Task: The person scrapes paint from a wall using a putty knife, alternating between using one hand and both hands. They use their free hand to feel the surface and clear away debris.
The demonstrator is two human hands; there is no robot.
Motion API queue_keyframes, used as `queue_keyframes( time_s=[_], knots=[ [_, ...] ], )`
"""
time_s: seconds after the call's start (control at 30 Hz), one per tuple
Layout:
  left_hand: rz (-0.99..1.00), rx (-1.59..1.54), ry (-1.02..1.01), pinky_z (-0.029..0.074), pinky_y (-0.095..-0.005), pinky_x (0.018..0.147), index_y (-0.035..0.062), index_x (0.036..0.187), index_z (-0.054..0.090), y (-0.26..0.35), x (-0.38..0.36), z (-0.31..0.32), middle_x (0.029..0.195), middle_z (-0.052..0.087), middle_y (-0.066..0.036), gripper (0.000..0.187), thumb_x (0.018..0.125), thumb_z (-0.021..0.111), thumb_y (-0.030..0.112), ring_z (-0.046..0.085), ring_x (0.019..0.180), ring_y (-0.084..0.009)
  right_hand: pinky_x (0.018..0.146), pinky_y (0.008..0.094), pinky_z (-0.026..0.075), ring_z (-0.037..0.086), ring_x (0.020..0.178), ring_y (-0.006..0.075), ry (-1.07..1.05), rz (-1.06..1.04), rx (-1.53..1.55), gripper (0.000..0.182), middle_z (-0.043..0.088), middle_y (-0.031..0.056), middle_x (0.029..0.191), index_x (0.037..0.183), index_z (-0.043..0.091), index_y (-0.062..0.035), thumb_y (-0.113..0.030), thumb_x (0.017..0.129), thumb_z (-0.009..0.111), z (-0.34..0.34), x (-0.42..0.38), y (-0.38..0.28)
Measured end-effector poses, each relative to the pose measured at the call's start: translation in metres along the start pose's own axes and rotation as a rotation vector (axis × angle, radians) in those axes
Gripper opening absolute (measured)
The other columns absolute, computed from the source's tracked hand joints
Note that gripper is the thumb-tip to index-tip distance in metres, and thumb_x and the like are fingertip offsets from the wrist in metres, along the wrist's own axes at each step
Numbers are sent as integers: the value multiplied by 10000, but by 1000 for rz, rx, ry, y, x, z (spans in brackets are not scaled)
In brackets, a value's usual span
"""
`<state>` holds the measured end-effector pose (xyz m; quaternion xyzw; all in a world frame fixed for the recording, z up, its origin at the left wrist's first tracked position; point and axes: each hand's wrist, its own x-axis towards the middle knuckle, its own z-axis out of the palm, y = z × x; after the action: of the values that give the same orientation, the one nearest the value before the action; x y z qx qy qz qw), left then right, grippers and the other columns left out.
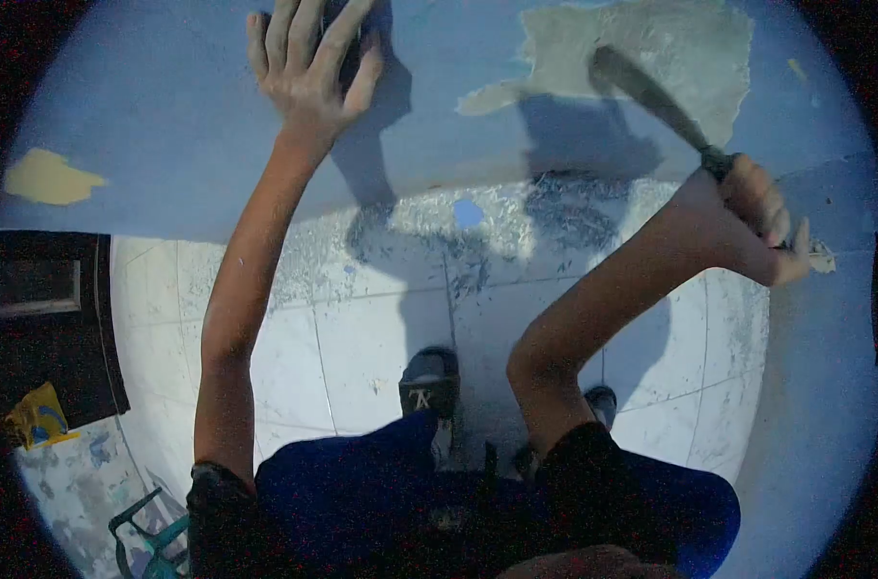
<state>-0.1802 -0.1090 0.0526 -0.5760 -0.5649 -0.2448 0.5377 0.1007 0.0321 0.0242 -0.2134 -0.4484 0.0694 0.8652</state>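
while the right hand [748, 217] grips the scraper [651, 96] with fingers wrapped tight round its handle, the blade reaches up toward eleven o'clock from the fist and lies on the bare grey patch [641, 58] where blue paint is already gone from the wall [168, 145]. the left hand [308, 63], out at nine o'clock from the blade, is pressed flat on the painted surface, fingers loosely spread, holding nothing. paint flakes [516, 217] lie along the foot of the wall and over the tiled floor [362, 338], and a shoe [429, 381] stands at six o'clock. to my eye the good way here is a shallow blade angle, working from the ragged paint edge [501, 95] at the patch's nine o'clock side, short pushes, the braced hand steadying the body so the blade doesn't gouge the plaster.
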Motion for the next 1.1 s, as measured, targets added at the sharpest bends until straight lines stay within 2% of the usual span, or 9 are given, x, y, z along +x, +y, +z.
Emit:
queue_keyframes(
  time_s=[0.03,0.13,0.33,0.47,0.6,0.67,0.8,0.93,1.1],
  knots=[
    [-12,-13,-17,168,-491,1063,109,1178,582,3,1,-3,1331,431,-196,446,747,537,218,350,1275,-349,354,267,410,434,392,96,-89,-258,-198,165,452,14,494,871,413,-37,-92,807,555,-1,0,12],
    [-9,7,-30,167,-489,1063,111,1182,580,1,0,-2,1331,433,-191,453,741,544,212,346,1278,-346,349,259,382,360,377,62,95,234,796,195,451,2,513,793,398,-67,-19,751,582,37,-14,2],
    [-20,10,-32,170,-483,1063,111,1174,586,3,-1,-1,1327,438,-187,450,736,541,204,360,1270,-339,415,188,377,261,358,55,157,-103,12,148,387,-38,479,704,401,-95,-68,773,529,23,1,8],
    [-3,0,6,169,-482,1063,106,1166,591,2,2,2,1324,441,-186,446,732,536,195,365,1266,-339,399,225,404,384,430,94,-277,417,1249,175,346,-44,535,710,373,-114,-167,826,493,26,-1,6],
    [3,-7,-17,168,-481,1063,101,1167,590,0,1,-2,1320,444,-189,449,732,532,198,365,1266,-339,392,220,395,357,394,87,105,-159,-119,208,317,-53,477,673,342,-123,-208,819,464,15,-3,11],
    [2,-1,-28,168,-480,1063,101,1169,590,1,-2,-5,1320,445,-190,449,735,529,202,365,1266,-338,380,209,353,319,365,73,285,-78,-31,327,280,-55,430,550,291,-151,-266,771,502,51,-11,3],
    [14,18,4,167,-478,1065,105,1173,587,0,1,1,1322,444,-189,447,743,523,209,364,1268,-335,359,236,284,268,370,67,-122,522,794,304,298,-57,459,597,311,-154,-291,750,536,25,-2,-13],
    [-20,-35,-34,161,-475,1069,108,1175,586,3,0,-5,1323,445,-186,452,739,524,208,365,1268,-333,313,266,253,277,332,97,-41,-484,-424,176,276,-7,438,709,364,-85,-178,855,392,7,8,1],
    [6,-7,3,151,-473,1073,109,1175,585,1,0,1,1331,437,-181,459,728,530,198,359,1273,-330,380,264,387,339,340,119,-26,319,547,254,353,-8,430,747,373,-79,-300,872,359,24,-7,-3]
  ],
)
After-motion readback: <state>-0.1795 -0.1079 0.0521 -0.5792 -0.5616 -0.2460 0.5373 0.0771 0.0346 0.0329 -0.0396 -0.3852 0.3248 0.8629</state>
